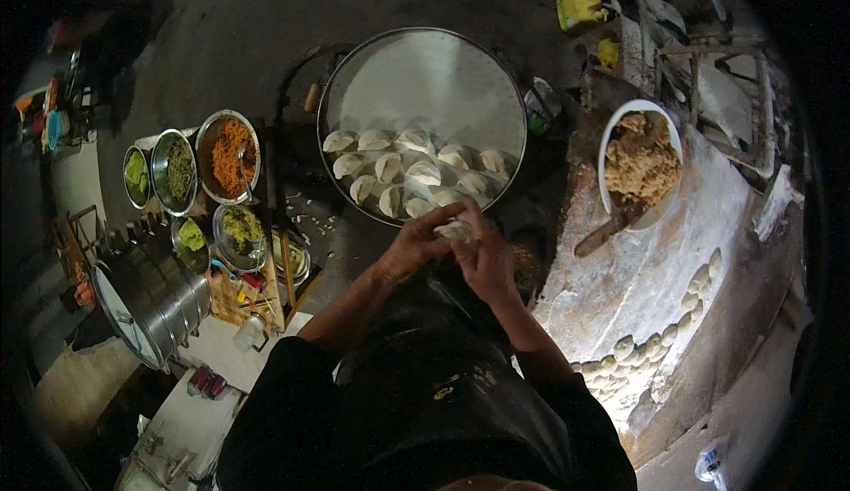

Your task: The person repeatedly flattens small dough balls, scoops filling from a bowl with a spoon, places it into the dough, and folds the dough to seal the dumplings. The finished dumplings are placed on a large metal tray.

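My left hand (420, 244) and my right hand (490, 262) come together around a pale dough dumpling (455, 230). The fingers of both press on it, and they cover part of it. Just beyond them sits a large round steamer tray (425, 82) with a metal rim. Filled, half-moon dumplings (424, 173) lie in rows over its near half, and steam or haze hangs above some of them. The far half shows a pale, bare lining. My hands are at the tray's near rim and hide a little of it.
At right, a floured board (564, 305) bears a white bowl of brown filling (643, 159), a wooden-handled tool (607, 231) and several dough pieces (654, 345). At left stand metal bowls of orange shreds (232, 152) and green fillings (178, 171), beside stacked metal steamers (156, 298).
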Demonstrator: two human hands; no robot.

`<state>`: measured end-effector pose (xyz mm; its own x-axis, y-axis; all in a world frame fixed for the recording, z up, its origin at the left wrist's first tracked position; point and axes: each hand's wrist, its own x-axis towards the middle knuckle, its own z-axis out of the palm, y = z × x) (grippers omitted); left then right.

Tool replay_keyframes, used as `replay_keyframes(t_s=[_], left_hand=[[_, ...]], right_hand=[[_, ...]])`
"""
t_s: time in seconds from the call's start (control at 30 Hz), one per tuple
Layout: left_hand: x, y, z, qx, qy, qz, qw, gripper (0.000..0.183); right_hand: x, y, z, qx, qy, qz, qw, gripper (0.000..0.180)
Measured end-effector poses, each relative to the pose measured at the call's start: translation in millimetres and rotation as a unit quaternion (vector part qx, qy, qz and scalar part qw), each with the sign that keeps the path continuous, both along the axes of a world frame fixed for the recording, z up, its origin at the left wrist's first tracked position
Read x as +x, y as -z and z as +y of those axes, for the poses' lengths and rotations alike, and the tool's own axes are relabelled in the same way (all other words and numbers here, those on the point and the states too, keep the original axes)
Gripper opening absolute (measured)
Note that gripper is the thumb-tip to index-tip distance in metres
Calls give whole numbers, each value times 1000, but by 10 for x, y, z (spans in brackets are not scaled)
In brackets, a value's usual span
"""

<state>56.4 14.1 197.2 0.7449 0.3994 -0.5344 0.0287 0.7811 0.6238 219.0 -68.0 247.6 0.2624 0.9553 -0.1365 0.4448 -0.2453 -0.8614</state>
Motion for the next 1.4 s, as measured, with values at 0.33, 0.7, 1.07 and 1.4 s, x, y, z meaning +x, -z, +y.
replay_keyframes(t_s=[0.33, 0.7, 1.07, 1.4], left_hand=[[-944, 1185, 1623, 145, -174, 166, 960, 38], [-1280, 2546, 2613, 604, 155, 455, 636, 37], [-1356, 1929, 1968, 639, 270, 447, 565, 48], [-840, 887, 471, 390, 422, 376, 727, 38]], right_hand=[[-106, 365, -91, -96, 10, 157, 983, 47], [-7, 630, -682, -135, 37, 115, 983, 36], [821, -102, -1453, -28, 317, -6, 948, 21], [3828, 160, -3146, -101, 501, -450, 732, 61]])
